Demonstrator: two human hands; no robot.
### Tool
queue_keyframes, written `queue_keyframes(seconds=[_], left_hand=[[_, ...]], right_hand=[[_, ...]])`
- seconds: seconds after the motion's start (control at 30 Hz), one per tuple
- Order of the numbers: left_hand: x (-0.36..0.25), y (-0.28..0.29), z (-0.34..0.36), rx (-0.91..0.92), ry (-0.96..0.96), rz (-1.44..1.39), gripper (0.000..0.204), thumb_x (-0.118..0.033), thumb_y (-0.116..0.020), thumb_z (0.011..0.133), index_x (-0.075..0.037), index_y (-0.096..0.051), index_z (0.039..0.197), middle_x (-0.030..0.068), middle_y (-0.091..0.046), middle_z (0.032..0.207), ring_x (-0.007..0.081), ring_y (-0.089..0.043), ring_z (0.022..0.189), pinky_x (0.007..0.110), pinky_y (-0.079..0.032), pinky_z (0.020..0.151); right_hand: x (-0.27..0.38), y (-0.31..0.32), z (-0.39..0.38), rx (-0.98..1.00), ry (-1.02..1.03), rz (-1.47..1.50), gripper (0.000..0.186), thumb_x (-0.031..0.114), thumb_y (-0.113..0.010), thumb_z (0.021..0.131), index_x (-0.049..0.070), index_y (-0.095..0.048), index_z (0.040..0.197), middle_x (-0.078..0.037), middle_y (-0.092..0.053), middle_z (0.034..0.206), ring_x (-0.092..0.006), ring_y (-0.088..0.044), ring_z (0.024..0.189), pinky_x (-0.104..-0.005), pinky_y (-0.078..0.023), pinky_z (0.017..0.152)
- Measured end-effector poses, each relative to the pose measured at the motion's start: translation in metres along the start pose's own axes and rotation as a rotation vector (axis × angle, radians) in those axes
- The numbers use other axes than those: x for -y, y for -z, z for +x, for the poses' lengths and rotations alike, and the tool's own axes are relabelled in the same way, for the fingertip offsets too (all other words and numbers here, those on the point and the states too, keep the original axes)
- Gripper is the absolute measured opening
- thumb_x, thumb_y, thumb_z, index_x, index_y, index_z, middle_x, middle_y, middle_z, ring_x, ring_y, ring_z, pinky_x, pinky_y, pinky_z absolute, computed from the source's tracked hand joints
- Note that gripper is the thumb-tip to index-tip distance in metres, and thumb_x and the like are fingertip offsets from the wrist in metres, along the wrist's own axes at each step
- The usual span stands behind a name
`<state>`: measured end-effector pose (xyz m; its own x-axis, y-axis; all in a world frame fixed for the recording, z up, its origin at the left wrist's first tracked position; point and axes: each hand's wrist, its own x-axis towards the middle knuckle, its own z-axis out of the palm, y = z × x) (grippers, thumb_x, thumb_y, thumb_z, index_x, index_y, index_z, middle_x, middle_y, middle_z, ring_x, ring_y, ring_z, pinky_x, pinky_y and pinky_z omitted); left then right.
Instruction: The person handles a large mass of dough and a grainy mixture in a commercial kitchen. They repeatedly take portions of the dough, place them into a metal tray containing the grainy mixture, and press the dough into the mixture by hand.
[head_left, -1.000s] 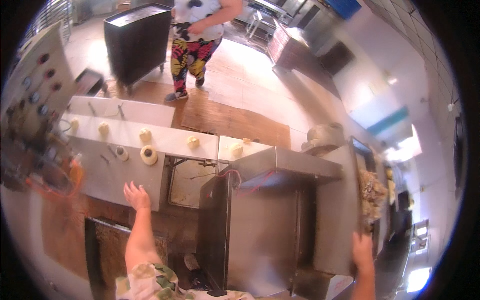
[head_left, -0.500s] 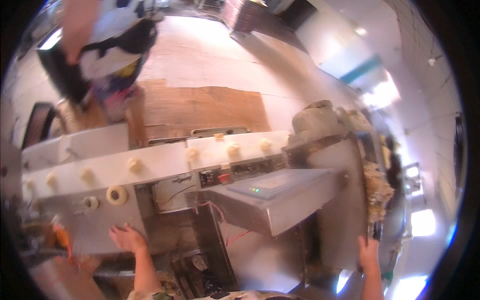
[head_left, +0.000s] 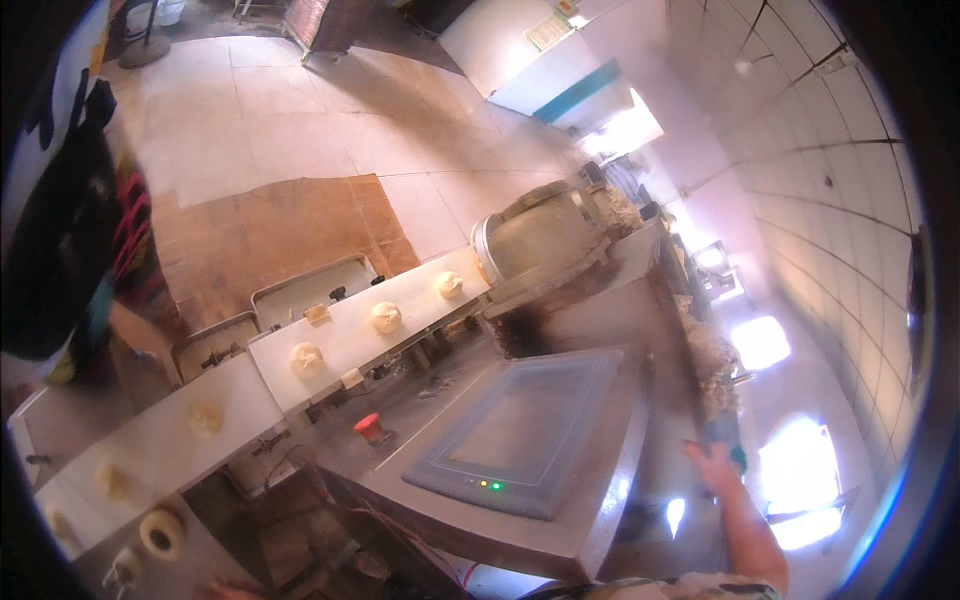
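My right hand (head_left: 712,464) is at the steel machine's right side, fingers curled at a green thing I cannot make out. My left hand (head_left: 230,588) barely shows at the bottom edge, its fingers unclear, near a cream roll of material (head_left: 161,533). Between them a control panel with a screen (head_left: 516,430), two lit indicators and a red knob (head_left: 369,426) fills the lower middle. Behind it, a white conveyor (head_left: 270,390) runs diagonally with several pleated dough pieces (head_left: 386,316) on it.
A co-worker (head_left: 75,230) stands close at the left edge, partly cut off. A large metal drum (head_left: 535,240) adjoins the conveyor's far end. Two metal trays (head_left: 310,280) lie behind the conveyor. Brown boards (head_left: 270,235) cover part of the tiled floor; a brick-faced block (head_left: 318,25) is farther back.
My view has swung right and onto the screen panel. My left hand has dropped nearly out of view. The co-worker has come nearer and shifted to the left edge.
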<state>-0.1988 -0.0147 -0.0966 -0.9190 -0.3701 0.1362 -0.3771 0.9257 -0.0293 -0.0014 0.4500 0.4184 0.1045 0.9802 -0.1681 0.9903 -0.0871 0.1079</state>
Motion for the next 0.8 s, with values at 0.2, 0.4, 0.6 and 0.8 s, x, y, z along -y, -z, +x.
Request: queue_keyframes(seconds=[0.2, 0.4, 0.6, 0.8], left_hand=[[0.003, -0.005, -0.005, 0.007, -0.076, 0.076, 0.054, -0.04, -0.044, 0.099, -0.002, -0.046, 0.137, 0.0199, -0.042, 0.143, 0.0343, -0.042, 0.13, 0.045, -0.035, 0.106], [0.0, 0.002, -0.004, 0.002, -0.148, 0.178, 0.055, -0.041, -0.044, 0.099, -0.002, -0.045, 0.137, 0.0194, -0.041, 0.143, 0.0343, -0.042, 0.13, 0.046, -0.035, 0.107], [-0.004, 0.005, -0.003, -0.006, -0.213, 0.268, 0.055, -0.042, -0.044, 0.099, -0.002, -0.044, 0.138, 0.0188, -0.041, 0.144, 0.0343, -0.041, 0.131, 0.046, -0.034, 0.107], [-0.003, 0.005, -0.003, -0.017, -0.278, 0.355, 0.056, -0.043, -0.044, 0.099, -0.002, -0.044, 0.138, 0.0183, -0.041, 0.144, 0.0343, -0.041, 0.131, 0.046, -0.034, 0.107]], right_hand=[[0.005, -0.001, 0.002, -0.018, 0.044, -0.006, 0.071, 0.052, -0.063, 0.084, -0.004, -0.049, 0.125, -0.024, -0.048, 0.121, -0.0343, -0.045, 0.115, -0.0413, -0.036, 0.097], [-0.017, -0.016, 0.015, -0.233, 0.283, 0.152, 0.033, 0.029, -0.071, 0.084, -0.003, -0.066, 0.078, -0.001, -0.053, 0.064, -0.0112, -0.046, 0.062, -0.0313, -0.041, 0.057], [-0.009, -0.009, 0.011, -0.081, 0.075, 0.118, 0.061, 0.04, -0.066, 0.086, -0.005, -0.048, 0.122, -0.018, -0.054, 0.116, -0.0273, -0.05, 0.109, -0.0377, -0.038, 0.095], [-0.016, -0.011, 0.014, -0.103, 0.032, 0.092, 0.071, 0.042, -0.066, 0.086, -0.006, -0.041, 0.134, -0.021, -0.054, 0.128, -0.0298, -0.051, 0.119, -0.0394, -0.038, 0.102]])
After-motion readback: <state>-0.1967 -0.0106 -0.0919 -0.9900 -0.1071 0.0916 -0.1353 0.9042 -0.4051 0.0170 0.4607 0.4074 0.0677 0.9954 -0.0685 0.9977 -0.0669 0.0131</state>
